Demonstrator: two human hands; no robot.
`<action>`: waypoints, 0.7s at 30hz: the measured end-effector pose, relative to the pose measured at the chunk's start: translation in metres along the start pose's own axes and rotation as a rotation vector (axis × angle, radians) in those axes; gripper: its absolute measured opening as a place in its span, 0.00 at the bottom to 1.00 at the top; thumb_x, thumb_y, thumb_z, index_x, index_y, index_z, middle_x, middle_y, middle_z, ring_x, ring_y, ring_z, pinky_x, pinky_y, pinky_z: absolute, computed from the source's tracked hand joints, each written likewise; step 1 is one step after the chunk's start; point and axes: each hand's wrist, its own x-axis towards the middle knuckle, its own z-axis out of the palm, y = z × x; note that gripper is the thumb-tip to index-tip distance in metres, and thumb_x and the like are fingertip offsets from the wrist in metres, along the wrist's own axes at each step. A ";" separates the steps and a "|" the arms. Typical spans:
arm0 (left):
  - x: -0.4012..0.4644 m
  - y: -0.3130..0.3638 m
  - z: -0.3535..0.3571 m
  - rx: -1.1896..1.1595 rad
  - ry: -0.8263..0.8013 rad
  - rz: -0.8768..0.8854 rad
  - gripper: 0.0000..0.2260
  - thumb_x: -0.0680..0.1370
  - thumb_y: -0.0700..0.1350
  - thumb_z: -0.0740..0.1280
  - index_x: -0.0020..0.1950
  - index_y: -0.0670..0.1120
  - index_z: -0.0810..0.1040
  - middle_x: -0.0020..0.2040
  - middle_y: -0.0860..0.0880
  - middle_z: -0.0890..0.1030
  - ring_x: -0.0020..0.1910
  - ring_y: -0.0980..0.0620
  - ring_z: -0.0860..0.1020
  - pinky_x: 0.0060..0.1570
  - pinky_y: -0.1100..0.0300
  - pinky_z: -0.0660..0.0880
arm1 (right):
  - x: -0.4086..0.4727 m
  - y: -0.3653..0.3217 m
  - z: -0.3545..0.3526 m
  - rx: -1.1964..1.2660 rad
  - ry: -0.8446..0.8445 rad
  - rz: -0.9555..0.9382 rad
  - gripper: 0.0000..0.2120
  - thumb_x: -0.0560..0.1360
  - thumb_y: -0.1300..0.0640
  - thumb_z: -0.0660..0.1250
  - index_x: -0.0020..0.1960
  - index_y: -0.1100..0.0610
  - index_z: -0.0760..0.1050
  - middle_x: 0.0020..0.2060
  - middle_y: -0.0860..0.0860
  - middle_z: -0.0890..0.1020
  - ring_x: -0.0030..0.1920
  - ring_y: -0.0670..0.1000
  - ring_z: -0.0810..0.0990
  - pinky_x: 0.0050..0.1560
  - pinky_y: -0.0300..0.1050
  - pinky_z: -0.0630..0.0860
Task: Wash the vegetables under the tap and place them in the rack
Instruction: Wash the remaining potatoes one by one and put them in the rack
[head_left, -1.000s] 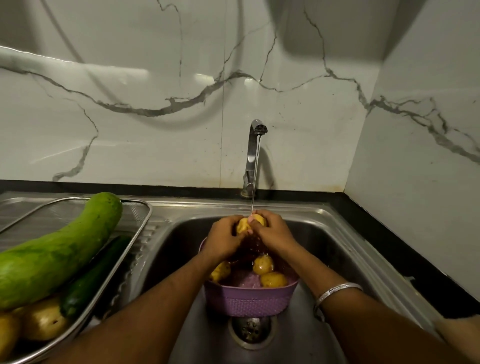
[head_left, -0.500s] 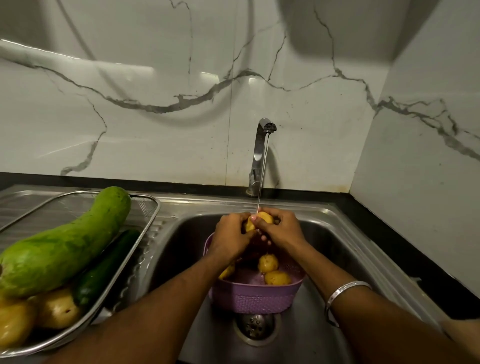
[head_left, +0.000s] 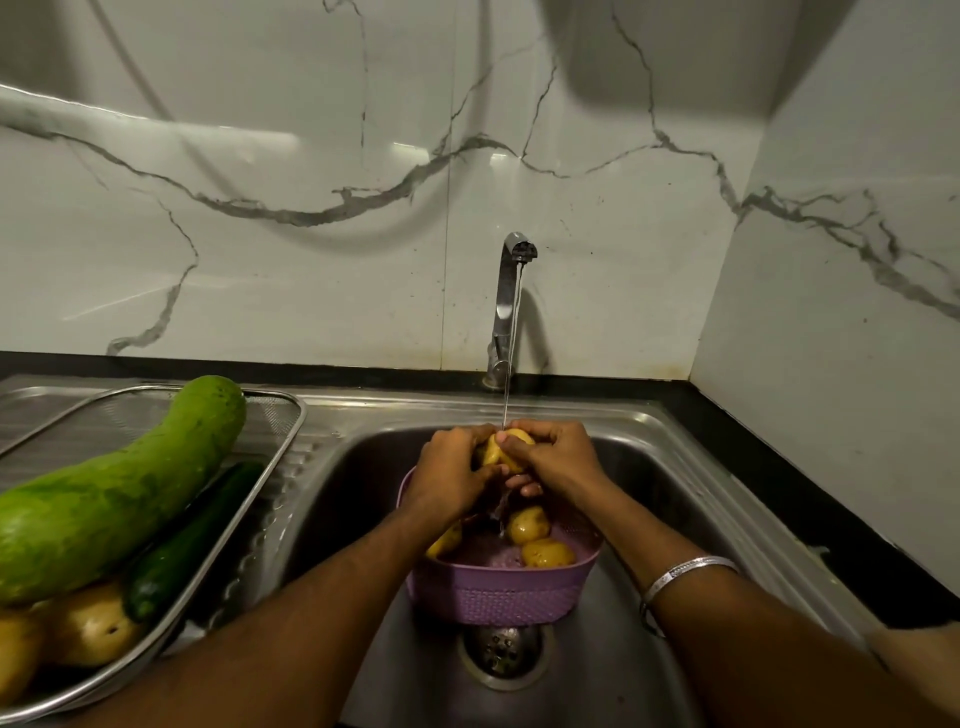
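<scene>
A thin stream of water falls from the steel tap (head_left: 511, 291) onto a yellow potato (head_left: 500, 451). My left hand (head_left: 451, 475) and my right hand (head_left: 556, 457) both grip this potato from either side, above a purple basket (head_left: 498, 592) standing in the sink (head_left: 649, 499). Three more potatoes (head_left: 529, 525) lie in the basket, one partly hidden by my left wrist. On the left, the wire-mesh rack (head_left: 280, 431) holds a large pale-green gourd (head_left: 109, 499), a dark green cucumber (head_left: 192, 545) and potatoes (head_left: 91, 626).
The sink drain (head_left: 501, 652) lies just in front of the basket. A black counter edge (head_left: 810, 488) runs along the right side below the marble wall. A silver bangle (head_left: 685, 571) sits on my right wrist.
Both hands keep turning the potato under the stream in the same spot. The camera has shifted a little, so the rack shows further right.
</scene>
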 end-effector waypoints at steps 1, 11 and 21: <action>0.000 -0.001 0.000 0.001 -0.009 0.010 0.19 0.75 0.48 0.75 0.66 0.54 0.80 0.53 0.54 0.85 0.52 0.57 0.82 0.57 0.52 0.80 | 0.000 -0.001 0.001 0.006 0.010 -0.009 0.13 0.76 0.54 0.75 0.61 0.52 0.82 0.39 0.58 0.87 0.35 0.56 0.87 0.31 0.42 0.81; 0.002 -0.006 0.000 -0.047 -0.037 -0.029 0.27 0.73 0.48 0.78 0.71 0.52 0.77 0.61 0.52 0.84 0.59 0.56 0.81 0.62 0.51 0.79 | 0.004 -0.005 -0.017 0.110 -0.056 0.100 0.10 0.84 0.59 0.63 0.58 0.59 0.82 0.44 0.67 0.85 0.40 0.65 0.87 0.39 0.51 0.86; 0.000 0.004 -0.003 -0.090 0.064 0.039 0.23 0.74 0.40 0.76 0.68 0.51 0.78 0.61 0.52 0.83 0.60 0.58 0.78 0.63 0.57 0.76 | -0.006 -0.008 -0.006 0.132 -0.039 0.047 0.14 0.77 0.48 0.74 0.58 0.55 0.82 0.40 0.60 0.87 0.37 0.58 0.87 0.34 0.43 0.84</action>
